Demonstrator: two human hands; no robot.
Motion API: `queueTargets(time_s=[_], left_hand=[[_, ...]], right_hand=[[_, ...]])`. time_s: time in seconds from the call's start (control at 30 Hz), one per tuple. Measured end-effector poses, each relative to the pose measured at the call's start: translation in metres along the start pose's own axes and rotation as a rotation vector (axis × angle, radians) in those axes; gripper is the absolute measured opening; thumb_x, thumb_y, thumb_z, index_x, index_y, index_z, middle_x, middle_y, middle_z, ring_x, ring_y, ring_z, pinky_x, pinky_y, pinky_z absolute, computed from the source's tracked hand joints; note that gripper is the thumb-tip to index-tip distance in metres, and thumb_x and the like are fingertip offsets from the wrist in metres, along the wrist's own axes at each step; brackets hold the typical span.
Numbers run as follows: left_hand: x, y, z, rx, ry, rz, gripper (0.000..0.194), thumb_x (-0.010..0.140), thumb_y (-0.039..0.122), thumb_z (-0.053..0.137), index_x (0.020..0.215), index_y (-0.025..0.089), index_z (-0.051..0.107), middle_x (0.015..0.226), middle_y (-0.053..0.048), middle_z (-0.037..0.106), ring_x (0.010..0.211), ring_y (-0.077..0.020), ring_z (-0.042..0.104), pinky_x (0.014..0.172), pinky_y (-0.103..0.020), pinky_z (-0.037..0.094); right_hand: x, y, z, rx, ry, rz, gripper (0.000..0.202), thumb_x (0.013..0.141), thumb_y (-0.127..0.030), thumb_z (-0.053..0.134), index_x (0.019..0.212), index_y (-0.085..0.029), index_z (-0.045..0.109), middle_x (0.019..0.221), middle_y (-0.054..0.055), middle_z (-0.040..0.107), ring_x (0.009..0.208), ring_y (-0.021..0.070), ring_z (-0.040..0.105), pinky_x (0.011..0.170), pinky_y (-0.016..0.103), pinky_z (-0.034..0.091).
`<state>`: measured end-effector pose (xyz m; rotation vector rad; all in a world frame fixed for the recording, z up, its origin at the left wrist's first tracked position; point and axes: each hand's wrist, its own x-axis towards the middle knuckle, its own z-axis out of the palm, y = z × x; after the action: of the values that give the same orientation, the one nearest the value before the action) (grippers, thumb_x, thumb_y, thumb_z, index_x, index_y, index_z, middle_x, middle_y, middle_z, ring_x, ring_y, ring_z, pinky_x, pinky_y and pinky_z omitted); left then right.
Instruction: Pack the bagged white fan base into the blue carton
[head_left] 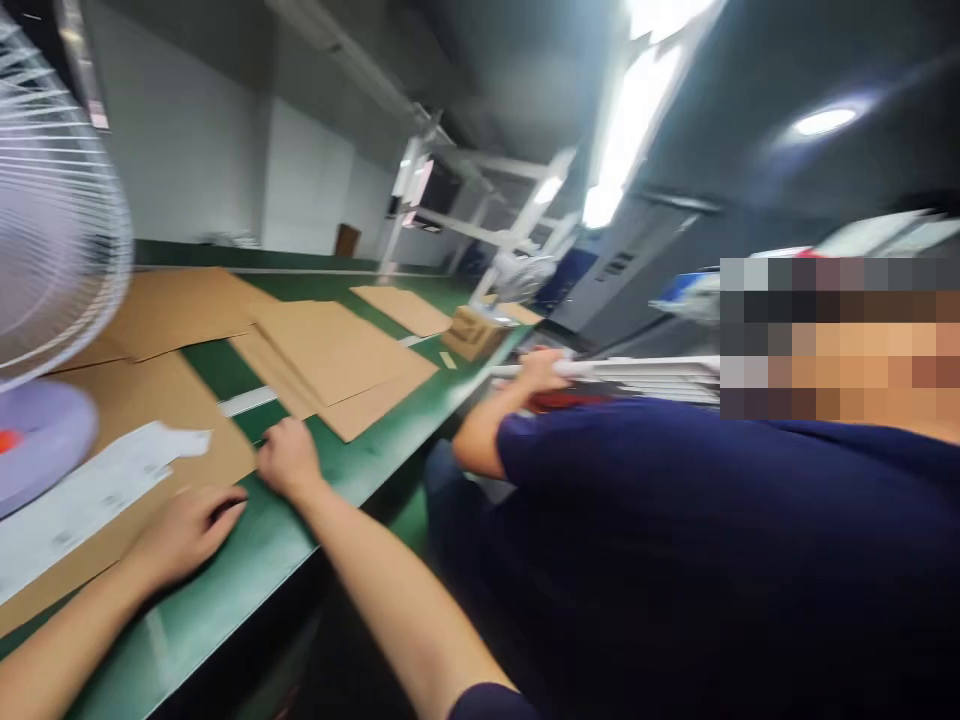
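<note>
Head view, tilted and blurred. Co-worker in dark blue shirt (675,520) just right, hand (541,368) on white stack (645,375). White fan (52,230) at left. Paper sheets (82,490) lie on near flat cardboard sheet (135,420); more cardboard sheets (337,360), small box (474,333) farther along green table (247,560). Left hand (184,532) loosely curled, resting on cardboard edge, holding nothing. Right hand (289,458) curled knuckles-up on table; grip unclear. Strip lights (637,110) overhead.

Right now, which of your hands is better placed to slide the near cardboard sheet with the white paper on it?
Left, most likely. The left hand already rests on the edge of the cardboard sheet, close to the white paper. The right hand lies on the green table just off the sheet's corner.
</note>
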<state>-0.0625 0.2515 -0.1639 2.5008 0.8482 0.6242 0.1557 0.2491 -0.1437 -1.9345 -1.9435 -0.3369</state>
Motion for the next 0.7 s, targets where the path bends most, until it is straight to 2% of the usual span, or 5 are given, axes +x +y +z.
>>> queueTargets(time_s=[0.1,0.17,0.27,0.53,0.7], left_hand=[[0.004,0.024,-0.013,0.006,-0.066,-0.014,0.033,0.105,0.038,0.051,0.113,0.027,0.081,0.113,-0.004,0.083,0.104,-0.0260,0.077,0.096,-0.039,0.055],[0.008,0.024,-0.013,0.008,-0.073,-0.041,0.027,0.103,0.035,0.058,0.113,0.025,0.080,0.108,-0.005,0.083,0.100,-0.0252,0.077,0.096,-0.039,0.054],[0.007,0.020,-0.011,0.017,-0.069,-0.062,0.020,0.102,0.031,0.063,0.111,0.025,0.080,0.102,-0.003,0.082,0.095,-0.0240,0.076,0.095,-0.039,0.053],[0.003,0.022,-0.011,0.014,-0.078,-0.012,0.017,0.103,0.026,0.063,0.109,0.023,0.079,0.105,-0.002,0.082,0.098,-0.0237,0.075,0.092,-0.040,0.050],[0.005,0.023,-0.015,0.144,-0.023,-0.007,0.020,0.106,0.029,0.061,0.111,0.022,0.078,0.106,-0.006,0.078,0.103,-0.0262,0.070,0.093,-0.043,0.050]], right_hand=[[-0.002,0.005,0.010,0.129,0.060,0.001,0.018,0.085,-0.007,0.057,0.088,-0.014,0.074,0.090,0.015,0.065,0.095,0.0302,0.062,0.087,0.040,0.053],[0.000,0.011,0.024,0.211,0.106,-0.004,0.023,0.088,-0.008,0.053,0.094,-0.012,0.075,0.095,0.018,0.066,0.098,0.0322,0.061,0.090,0.042,0.052],[-0.001,0.018,0.038,0.279,0.157,-0.028,0.023,0.091,-0.011,0.051,0.093,-0.015,0.074,0.095,0.016,0.066,0.097,0.0317,0.061,0.090,0.043,0.052],[-0.007,0.023,0.045,0.302,0.210,-0.033,0.020,0.092,-0.014,0.053,0.093,-0.018,0.072,0.096,0.015,0.067,0.096,0.0313,0.061,0.089,0.043,0.051],[-0.002,0.019,0.042,0.323,0.183,-0.009,0.021,0.090,-0.012,0.050,0.092,-0.016,0.072,0.097,0.018,0.067,0.096,0.0341,0.060,0.087,0.046,0.051]])
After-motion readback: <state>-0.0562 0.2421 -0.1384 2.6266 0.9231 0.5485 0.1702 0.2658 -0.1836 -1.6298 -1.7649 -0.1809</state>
